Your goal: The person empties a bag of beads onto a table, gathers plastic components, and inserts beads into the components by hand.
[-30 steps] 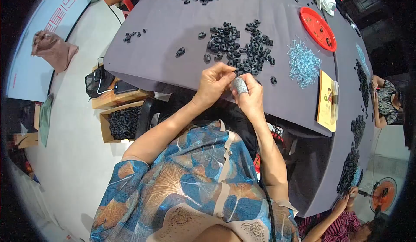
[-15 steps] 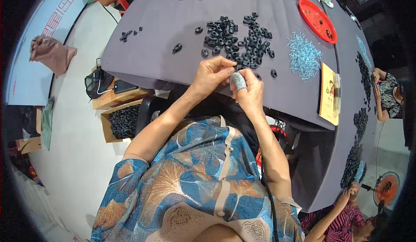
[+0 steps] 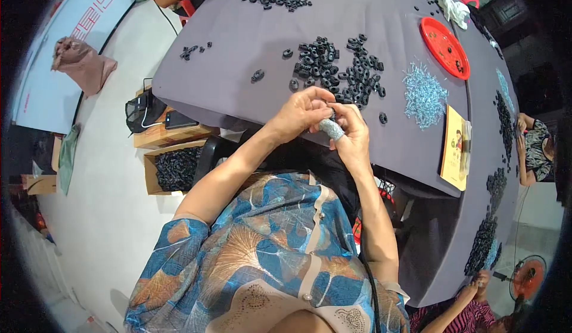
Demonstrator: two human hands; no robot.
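My left hand (image 3: 301, 115) and my right hand (image 3: 353, 133) meet just off the table's near edge, fingertips pinched together. Between them is a small black plastic piece that looks like a cord lock, mostly hidden by the fingers. A grey, glittery wrap (image 3: 331, 129) covers my right thumb. Just beyond my hands lies a heap of black cord locks (image 3: 363, 70), with a few loose ones around it. Right of the heap, small light-blue pieces (image 3: 424, 96), possibly springs, are spread in a pile.
A red tray (image 3: 444, 47) with a few dark bits and a yellow booklet (image 3: 453, 148) lie on the grey-covered table (image 3: 238, 41). A box of black parts (image 3: 179, 169) stands at left below the table. Other people's arms (image 3: 465, 303) are at the table's right side.
The whole view has shifted slightly, with the table lower in the frame. My fingers have closed further round the small piece, and my right fingertips now reach the left ones.
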